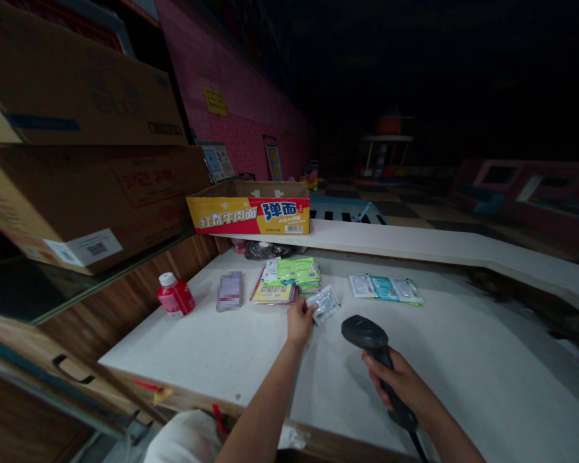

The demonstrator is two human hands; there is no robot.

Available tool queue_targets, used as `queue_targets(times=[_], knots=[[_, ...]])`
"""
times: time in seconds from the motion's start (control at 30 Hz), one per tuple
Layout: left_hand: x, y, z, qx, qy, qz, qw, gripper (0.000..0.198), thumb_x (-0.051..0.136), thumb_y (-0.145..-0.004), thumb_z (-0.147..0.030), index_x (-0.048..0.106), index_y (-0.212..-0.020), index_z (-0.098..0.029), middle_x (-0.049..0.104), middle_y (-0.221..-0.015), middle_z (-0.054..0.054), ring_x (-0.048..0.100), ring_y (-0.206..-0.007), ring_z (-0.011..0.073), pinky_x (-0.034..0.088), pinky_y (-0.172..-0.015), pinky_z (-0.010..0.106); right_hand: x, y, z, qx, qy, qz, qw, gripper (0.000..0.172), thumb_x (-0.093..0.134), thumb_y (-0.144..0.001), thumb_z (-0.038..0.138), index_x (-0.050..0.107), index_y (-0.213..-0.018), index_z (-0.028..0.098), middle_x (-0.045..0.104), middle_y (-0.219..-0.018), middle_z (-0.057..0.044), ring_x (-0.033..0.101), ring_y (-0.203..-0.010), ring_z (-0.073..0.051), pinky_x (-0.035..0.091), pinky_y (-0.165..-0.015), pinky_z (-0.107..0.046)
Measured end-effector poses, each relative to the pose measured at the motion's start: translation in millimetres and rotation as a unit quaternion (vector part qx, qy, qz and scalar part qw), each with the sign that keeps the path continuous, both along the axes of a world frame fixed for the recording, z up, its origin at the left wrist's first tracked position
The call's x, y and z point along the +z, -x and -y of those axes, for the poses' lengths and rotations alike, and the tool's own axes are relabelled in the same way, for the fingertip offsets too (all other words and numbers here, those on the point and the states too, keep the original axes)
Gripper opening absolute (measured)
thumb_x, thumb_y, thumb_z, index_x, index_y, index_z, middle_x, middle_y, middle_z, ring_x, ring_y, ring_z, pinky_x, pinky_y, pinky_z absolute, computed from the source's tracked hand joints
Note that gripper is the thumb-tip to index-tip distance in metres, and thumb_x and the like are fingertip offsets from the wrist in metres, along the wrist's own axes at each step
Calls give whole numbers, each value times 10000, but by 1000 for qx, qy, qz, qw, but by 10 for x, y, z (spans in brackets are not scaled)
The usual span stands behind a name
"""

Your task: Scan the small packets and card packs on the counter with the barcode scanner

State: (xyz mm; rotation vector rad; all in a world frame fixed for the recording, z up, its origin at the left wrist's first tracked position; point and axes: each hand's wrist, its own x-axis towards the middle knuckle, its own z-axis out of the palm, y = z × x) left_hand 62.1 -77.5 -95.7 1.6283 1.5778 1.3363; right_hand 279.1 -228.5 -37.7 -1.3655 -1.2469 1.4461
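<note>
- The left hand pinched a small, flat, silver-white sachet by its near left edge, thumb against fingers; whether the sachet also touched the white tabletop could not be told.
- The right hand was wrapped around the handle of a black plastic handheld scanner, whose head stood just beside the sachet, apart from it. Whether a finger pressed a trigger could not be seen.
- Since only an edge was gripped, the slick-looking film could have slipped or swung round if the pinch loosened.
- Glare or creases on the shiny sachet could have spoiled a reading, as could a tilted scanner head; no beam was visible.
- The stack of bright green and white packets lay close beyond the left hand, on and beside a yellow-and-red printed flat pack; a careless knuckle could have made it slide.
- To the right lay a row of overlapping white and blue packets; a wide sweep of the scanner might have scattered it.
- The thin black cord below the handle could have snagged on the table edge and tugged the scanner aside.
</note>
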Motion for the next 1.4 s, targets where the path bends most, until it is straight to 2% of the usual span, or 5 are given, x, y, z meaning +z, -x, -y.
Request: queue_targets(times=[0.3,0.63,1.0,1.17,1.4], knots=[[-19,10,-37,-51,-31,68,996,363,615,-756,-518,663,-782,-160,585,-653,11,528,-622,160,397,-591,250,-146,-369,-310,-82,-16,-179,980,453,726,-733,563,591,-968,200,543,-568,56,442,-378,-73,354,-340,-188],[85,-111,8,-117,18,230,966,456,712,-662,-588,609,-775,-158,564,-599,-18,507,-501,112,418,-456,220,-377,-763,-554,-148,-71,-463,871,361,754,-752,453,635,-943,170,470,-584,65,368,-418,-41,347,-375,-146],[209,-1385,-310,-204,152,399,881,470,861,-490,-348,476,-700,-177,667,-675,-13,645,-574,134,577,-594,297,-329,-879,-544,-200,-122,-542,807,325,730,-780,401,620,-984,173,437,-615,66,364,-447,-46,377,-398,-142],[245,-1975,-592,-185,170,402,880,327,789,-582,-208,478,-677,-178,629,-602,-40,636,-535,132,584,-591,304,-255,-885,-559,-228,-139,-533,803,272,692,-814,422,613,-967,212,392,-613,71,321,-441,-54,360,-394,-145],[257,-2650,-836,-124,226,347,902,168,701,-713,-158,534,-690,-164,622,-579,-29,685,-591,148,591,-633,285,-202,-866,-606,-274,-138,-447,841,340,691,-769,534,604,-915,240,332,-616,73,294,-444,-75,343,-381,-180]])
